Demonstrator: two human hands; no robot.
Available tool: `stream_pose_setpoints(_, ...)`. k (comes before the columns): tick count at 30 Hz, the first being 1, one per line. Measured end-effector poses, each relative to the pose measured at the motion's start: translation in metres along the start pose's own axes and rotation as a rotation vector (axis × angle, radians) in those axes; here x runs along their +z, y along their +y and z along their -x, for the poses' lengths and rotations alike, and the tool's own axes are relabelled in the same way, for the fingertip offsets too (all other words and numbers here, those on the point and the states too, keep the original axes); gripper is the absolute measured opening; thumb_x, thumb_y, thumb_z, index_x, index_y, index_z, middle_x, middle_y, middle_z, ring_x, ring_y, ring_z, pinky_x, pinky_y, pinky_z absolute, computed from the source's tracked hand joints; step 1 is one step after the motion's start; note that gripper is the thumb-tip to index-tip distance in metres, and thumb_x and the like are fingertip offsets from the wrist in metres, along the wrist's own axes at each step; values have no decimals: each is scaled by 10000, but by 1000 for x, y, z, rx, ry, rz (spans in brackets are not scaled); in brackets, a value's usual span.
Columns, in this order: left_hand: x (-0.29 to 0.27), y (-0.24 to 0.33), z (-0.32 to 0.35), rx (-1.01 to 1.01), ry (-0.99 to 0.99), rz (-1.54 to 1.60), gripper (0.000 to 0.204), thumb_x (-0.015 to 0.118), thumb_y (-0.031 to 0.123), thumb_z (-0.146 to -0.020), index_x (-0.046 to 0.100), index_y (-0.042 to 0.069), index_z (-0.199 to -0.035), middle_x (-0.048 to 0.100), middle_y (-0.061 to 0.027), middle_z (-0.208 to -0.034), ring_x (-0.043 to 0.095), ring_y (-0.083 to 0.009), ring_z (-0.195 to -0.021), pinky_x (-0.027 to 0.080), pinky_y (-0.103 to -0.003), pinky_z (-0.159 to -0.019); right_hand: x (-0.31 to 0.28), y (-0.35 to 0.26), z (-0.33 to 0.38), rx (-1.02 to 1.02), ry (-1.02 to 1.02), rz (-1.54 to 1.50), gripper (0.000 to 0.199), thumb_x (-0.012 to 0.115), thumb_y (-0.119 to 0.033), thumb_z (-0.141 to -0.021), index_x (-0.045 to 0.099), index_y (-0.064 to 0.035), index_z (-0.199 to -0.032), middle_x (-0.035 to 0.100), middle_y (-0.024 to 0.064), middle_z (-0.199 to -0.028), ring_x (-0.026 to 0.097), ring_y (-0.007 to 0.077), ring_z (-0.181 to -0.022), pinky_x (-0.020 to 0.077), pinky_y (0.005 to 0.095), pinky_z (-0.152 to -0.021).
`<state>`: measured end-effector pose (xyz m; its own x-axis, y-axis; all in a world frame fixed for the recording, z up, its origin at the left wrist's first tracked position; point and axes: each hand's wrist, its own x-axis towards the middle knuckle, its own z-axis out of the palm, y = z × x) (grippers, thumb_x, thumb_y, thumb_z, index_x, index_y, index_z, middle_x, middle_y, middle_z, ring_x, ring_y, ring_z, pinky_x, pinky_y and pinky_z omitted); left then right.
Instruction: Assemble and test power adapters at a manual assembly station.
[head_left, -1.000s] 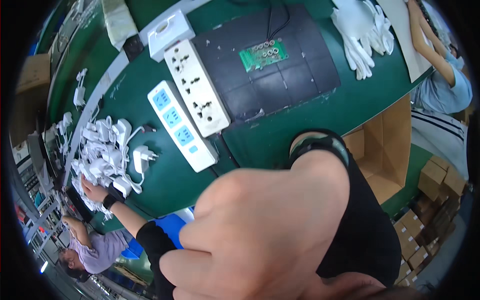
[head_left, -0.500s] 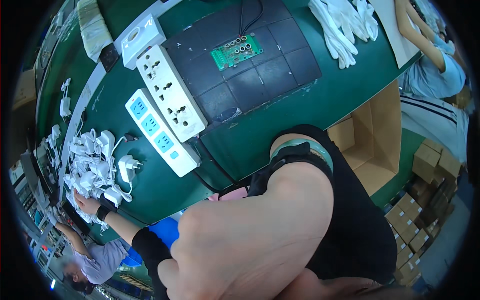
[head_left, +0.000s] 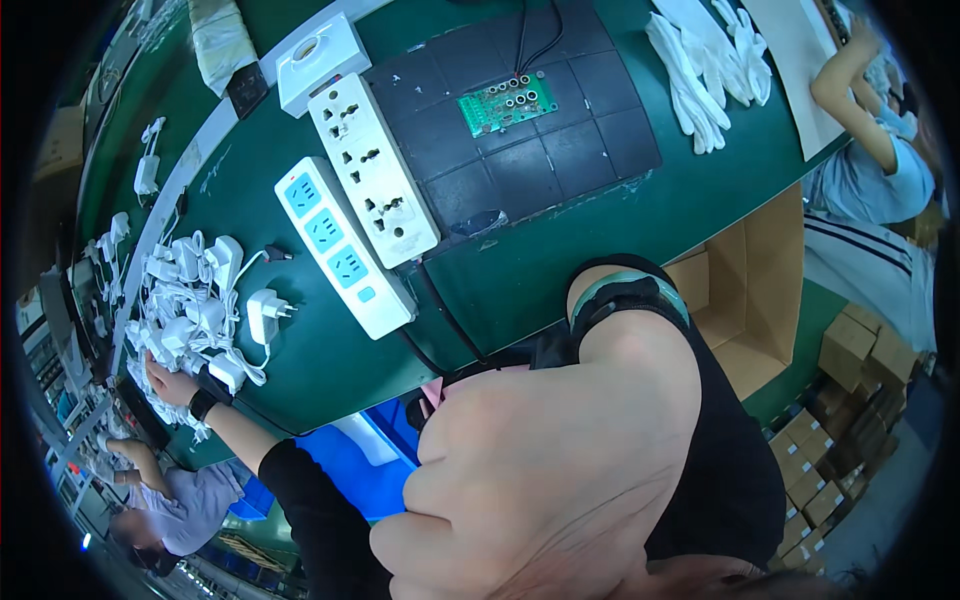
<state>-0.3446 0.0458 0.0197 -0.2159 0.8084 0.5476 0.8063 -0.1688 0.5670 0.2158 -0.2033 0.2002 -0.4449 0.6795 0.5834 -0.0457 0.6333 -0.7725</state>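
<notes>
My left hand, with a dark watch on its wrist, rests at the near edge of a tangled pile of white plug adapters at the left of the table. One finger stretches out against the pile; the others are partly hidden. Close to the camera, my right hand looms large with its back showing and fingers curled in. What those fingers hold, if anything, is out of sight. One white adapter with its prongs out lies at the pile's right side, beside a small black connector.
Two white power strips stand beside a dark tiled mat bearing a green circuit board. White gloves lie at the far right. A cardboard box and blue bin stand below the table edge. Co-workers sit at both sides.
The view has shifted slightly, so the table things appear farther right. My right hand appears lower and more to the right, uncovering more of the blue bin. My left hand stays at the pile.
</notes>
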Motion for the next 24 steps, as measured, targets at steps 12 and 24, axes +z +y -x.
stream_pose_setpoints(12, 11, 5, 2, -8, -12, -29, 373, 422, 295, -989, 656, 40, -1129, 658, -85, -1138, 602, -205, -1030, 431, -298, -890, 19, 8, 13, -47, 10, -78, 204, 615, -137, -717, 522, -54, -555, 558, 69, -594, 489, 181, -448, 347, 289, -403)
stream_pose_setpoints(24, -66, -147, -65, 769, 31, -1234, 413, 336, 331, -1021, 643, 118, -1197, 633, -50, -1199, 586, -207, -1102, 437, -275, -901, -24, -51, 29, -166, 333, 463, 113, 633, -69, -805, 562, 19, -801, 626, 121, -700, 560, 187, -521, 367, 234, -412)
